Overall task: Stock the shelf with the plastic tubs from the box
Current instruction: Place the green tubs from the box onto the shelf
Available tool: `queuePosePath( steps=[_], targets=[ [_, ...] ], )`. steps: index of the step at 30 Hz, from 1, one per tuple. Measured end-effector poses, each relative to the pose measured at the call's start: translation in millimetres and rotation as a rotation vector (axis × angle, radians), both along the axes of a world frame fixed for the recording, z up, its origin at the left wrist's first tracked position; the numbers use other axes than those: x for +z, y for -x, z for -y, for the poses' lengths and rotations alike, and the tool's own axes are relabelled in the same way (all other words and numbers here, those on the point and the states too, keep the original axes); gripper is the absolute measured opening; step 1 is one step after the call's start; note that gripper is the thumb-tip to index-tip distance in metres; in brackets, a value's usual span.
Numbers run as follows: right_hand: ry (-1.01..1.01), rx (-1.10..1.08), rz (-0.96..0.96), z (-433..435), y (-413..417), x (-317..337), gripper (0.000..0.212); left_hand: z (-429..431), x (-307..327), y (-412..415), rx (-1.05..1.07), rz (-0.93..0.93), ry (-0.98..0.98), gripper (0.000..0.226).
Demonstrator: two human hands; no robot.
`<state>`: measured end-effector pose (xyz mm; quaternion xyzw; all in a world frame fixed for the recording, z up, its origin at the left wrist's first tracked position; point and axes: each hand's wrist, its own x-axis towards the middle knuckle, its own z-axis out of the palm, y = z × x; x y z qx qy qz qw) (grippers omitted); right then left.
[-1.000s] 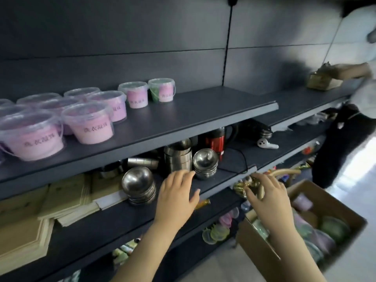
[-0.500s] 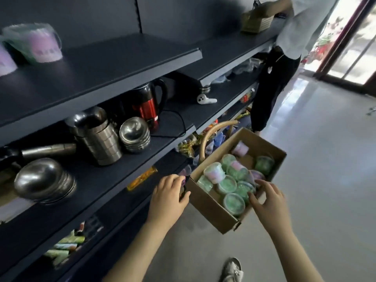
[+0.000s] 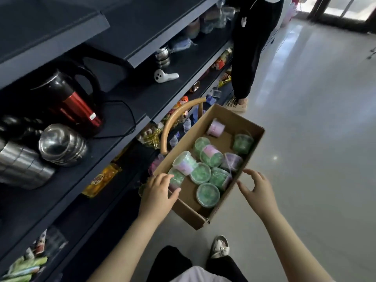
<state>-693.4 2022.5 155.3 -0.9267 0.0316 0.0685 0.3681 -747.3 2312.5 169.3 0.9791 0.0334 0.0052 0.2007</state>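
head view | cardboard box (image 3: 188, 213) stood beside the shelving, roughly ten plastic tubs (image 3: 208, 194) inside, bunched toward its near end | left hand (image 3: 157, 197) loosely spread over near-left corner, fingertips at a tub, gripping nothing | right hand (image 3: 257, 190) spread, empty, at right rim | no tub showed on the upper shelf (image 3: 50, 23) | judged: all these tubs left to shelve

Box (image 3: 189, 216) open-topped and clear from above; tubs (image 3: 203, 173) crowd its middle, bare cardboard showing at both ends; curved wooden handle (image 3: 168, 127) and shelving (image 3: 146, 92) hem the left side; floor (image 3: 315, 139) on the right lies open.
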Motion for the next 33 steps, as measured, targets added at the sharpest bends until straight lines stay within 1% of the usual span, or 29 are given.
queuePosePath(
  steps=[5, 9, 11, 13, 16, 19, 21, 23, 26, 29, 31, 33],
  targets=[
    [-0.024, -0.010, -0.135, -4.4, -35.8, -43.0, 0.043, -5.9, -39.5, -41.7, 0.006, -0.084, 0.035, 0.045],
    [-0.061, -0.065, -0.213, -18.8, -75.8, -87.4, 0.045, -24.7, -95.5, -84.1, 0.026, -0.153, 0.075, 0.045],
    [-0.050, -0.087, -0.258, -28.5, -96.8, -111.9, 0.048, -36.4, -128.3, -104.3, 0.030, -0.217, 0.097, 0.047],
    [-0.023, -0.076, -0.298, -41.6, -120.2, -136.0, 0.052, -48.1, -160.8, -123.3, 0.060, -0.285, 0.125, 0.051],
    [0.017, -0.027, -0.339, -63.7, -163.0, -172.7, 0.057, -60.8, -211.6, -148.9, 0.064, -0.368, 0.140, 0.066],
    [0.080, 0.043, -0.331, -85.8, -206.5, -208.9, 0.059, -62.0, -250.9, -168.1, -0.079, -0.395, 0.130, 0.079],
    [0.108, 0.033, -0.311, -96.1, -230.1, -229.5, 0.060, -57.7, -264.5, -180.2, -0.159, -0.371, 0.115, 0.080],
    [0.116, 0.035, -0.329, -101.0, -242.6, -246.9, 0.064, -55.1, -272.4, -189.9, -0.179, -0.378, 0.127, 0.079],
    [0.193, 0.071, -0.359, -101.2, -245.1, -260.7, 0.073, -58.8, -278.1, -198.3, -0.199, -0.383, 0.217, 0.078],
    [0.317, 0.084, -0.309, -97.9, -245.8, -259.0, 0.081, -65.0, -277.9, -202.0, -0.199, -0.417, 0.315, 0.076],
    [0.357, 0.120, -0.320, -96.9, -251.3, -252.8, 0.079, -66.9, -274.6, -202.6, -0.177, -0.418, 0.360, 0.072],
    [0.395, 0.176, -0.338, -95.1, -255.2, -248.1, 0.073, -66.8, -270.1, -201.8, -0.135, -0.408, 0.397, 0.068]
  ],
)
